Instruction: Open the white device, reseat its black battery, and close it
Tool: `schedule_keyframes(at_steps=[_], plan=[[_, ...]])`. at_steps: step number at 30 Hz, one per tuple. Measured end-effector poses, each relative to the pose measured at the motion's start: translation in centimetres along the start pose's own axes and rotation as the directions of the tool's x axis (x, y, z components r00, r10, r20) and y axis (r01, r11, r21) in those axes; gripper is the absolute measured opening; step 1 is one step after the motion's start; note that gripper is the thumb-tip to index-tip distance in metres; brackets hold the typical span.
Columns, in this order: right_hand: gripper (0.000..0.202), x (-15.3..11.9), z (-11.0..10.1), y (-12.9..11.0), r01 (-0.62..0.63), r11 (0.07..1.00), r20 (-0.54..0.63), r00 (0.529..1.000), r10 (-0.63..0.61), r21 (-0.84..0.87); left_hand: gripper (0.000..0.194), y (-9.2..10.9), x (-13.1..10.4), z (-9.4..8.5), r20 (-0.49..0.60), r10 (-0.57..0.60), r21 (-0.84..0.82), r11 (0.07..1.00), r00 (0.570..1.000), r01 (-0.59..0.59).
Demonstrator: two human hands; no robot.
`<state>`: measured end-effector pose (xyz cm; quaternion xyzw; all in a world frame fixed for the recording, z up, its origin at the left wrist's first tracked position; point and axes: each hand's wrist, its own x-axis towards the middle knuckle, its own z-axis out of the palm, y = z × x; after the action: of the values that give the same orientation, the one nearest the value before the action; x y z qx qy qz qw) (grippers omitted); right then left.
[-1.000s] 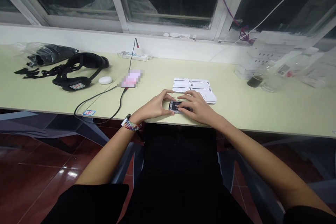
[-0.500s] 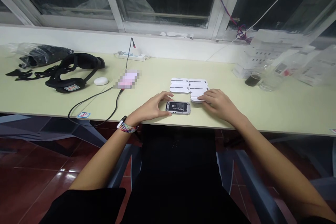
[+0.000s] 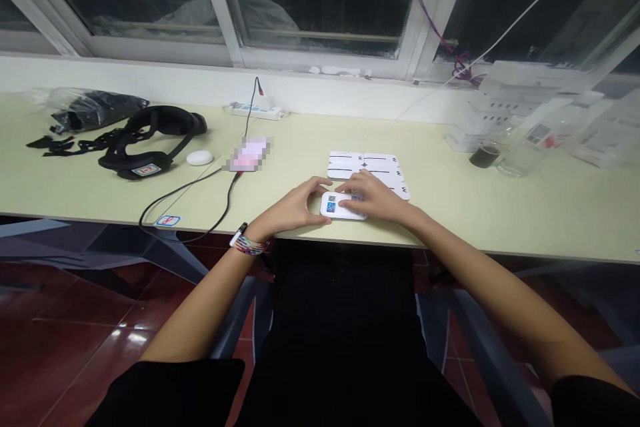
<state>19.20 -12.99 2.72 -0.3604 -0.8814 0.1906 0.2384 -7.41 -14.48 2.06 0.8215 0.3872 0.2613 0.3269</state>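
Observation:
A small white rounded device (image 3: 333,205) lies near the table's front edge, its top showing a QR code and a blue label. My left hand (image 3: 295,207) is curved around its left end, thumb at the near edge and fingers at the far edge. From the right, my right hand (image 3: 375,199) grips it, with the thumb on the white top and fingers along the far side, hiding part of its right half. Just behind lie several white flat pieces (image 3: 383,163) in two side-by-side columns, with black lines and W-like marks; my right hand partly covers them.
To the left are a black headset (image 3: 131,160), a white oval case (image 3: 199,158) and a blurred pinkish phone-like item (image 3: 250,153) on a black cable (image 3: 227,203). A power strip (image 3: 257,111) stands by the wall. At right sit a dark-liquid cup (image 3: 484,156) and white boxes (image 3: 510,93).
The device's exposed black battery is no longer visible; a white face with labels now shows. My right hand moved left from the white pieces onto the device. My left hand stays at its left end.

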Motion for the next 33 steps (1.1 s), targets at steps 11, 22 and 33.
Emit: schedule_keyframes(at_steps=[11,22,33], plan=[[0.037,-1.6,-1.2,0.5,0.036,0.999,0.009,0.999,-0.037,0.018,0.049,-0.2,0.0,-0.1,-0.016,0.001,0.099,0.995,1.0,0.001],[0.03,-3.0,-2.6,1.9,0.076,0.997,0.099,0.992,-0.078,0.026,0.047,-0.2,0.1,-0.1,-0.016,0.008,0.15,0.989,1.0,-0.005],[0.034,-2.6,-2.9,1.7,-0.017,1.0,0.177,0.984,0.015,0.009,0.037,-0.4,0.1,-0.6,-0.002,-0.01,0.099,0.995,1.0,0.01]])
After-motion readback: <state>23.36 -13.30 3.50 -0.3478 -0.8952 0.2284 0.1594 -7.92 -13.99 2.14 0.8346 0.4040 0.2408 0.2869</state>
